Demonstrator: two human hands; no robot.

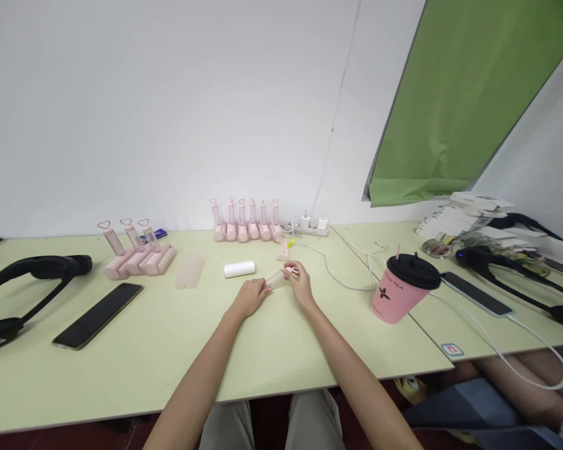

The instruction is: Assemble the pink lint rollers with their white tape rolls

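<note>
My left hand [251, 296] is closed on the near end of a translucent pink tube-like piece [276, 279] just above the table. The fingers of my right hand [300, 282] pinch its far end. Beside my left hand lies a white roll [239, 269]. Beyond my right hand is a small pink part [282, 249], and a yellow piece [291, 242] is close to it. A flat translucent pink sheet or cover [189, 272] rests further left.
Pink rollers with heart-shaped loops [141, 259] stand at left; more pink rollers [243, 230] line the wall. Around them are a phone [97, 315], black headgear [37, 269], a pink cup [398, 294], a power strip [312, 231] and white cables. A seated person's legs [511, 387] show at right.
</note>
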